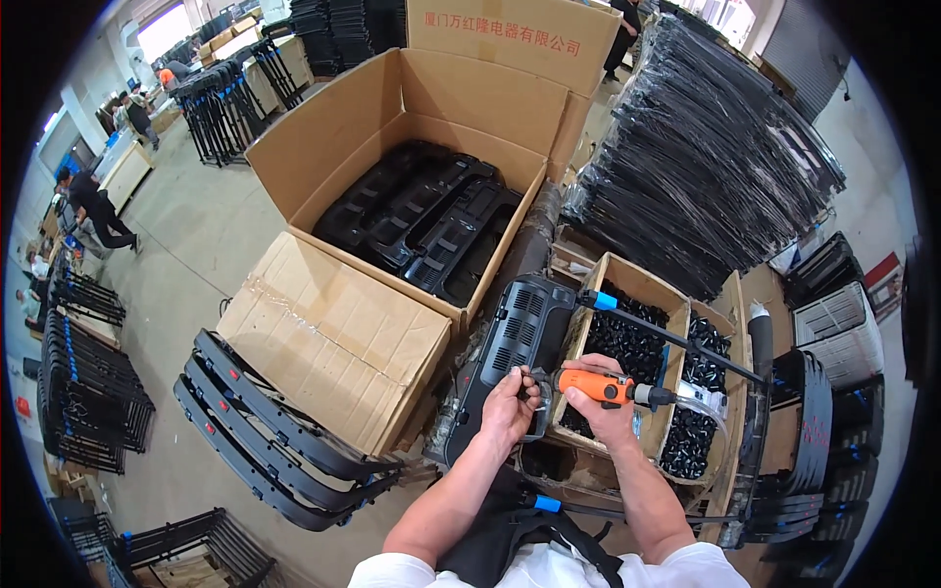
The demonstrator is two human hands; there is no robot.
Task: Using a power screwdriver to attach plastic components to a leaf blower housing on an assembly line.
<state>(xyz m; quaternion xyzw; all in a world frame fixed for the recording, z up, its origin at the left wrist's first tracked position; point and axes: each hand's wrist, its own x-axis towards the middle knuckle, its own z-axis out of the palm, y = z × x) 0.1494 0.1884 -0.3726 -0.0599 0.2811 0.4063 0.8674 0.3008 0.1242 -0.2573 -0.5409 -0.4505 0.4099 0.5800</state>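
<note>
- The right hand (610, 419) is clamped around an orange power driver (588, 385), which lies roughly level, its nose toward the person's left.
- The left hand (508, 404) is at that nose, thumb and fingers drawn together — whether they pinch something small, I cannot tell.
- A hose (718, 412) curves down near the driver's back end.
- Just beyond the left hand, a vented black panel (520, 328) lies at a slant.
- Beneath the driver sits a wooden bin (647, 277), its compartments filled with small black pieces (627, 338); a black bar (655, 328) with a blue end crosses over it.
- Farther out, an open carton (480, 93) holds black plastic parts (417, 220).
- Nearer, to the left, is a closed carton (333, 333), with curved black frames (265, 431) beside it.
- Right of the open carton — a tall stack of black strips (696, 157).
</note>
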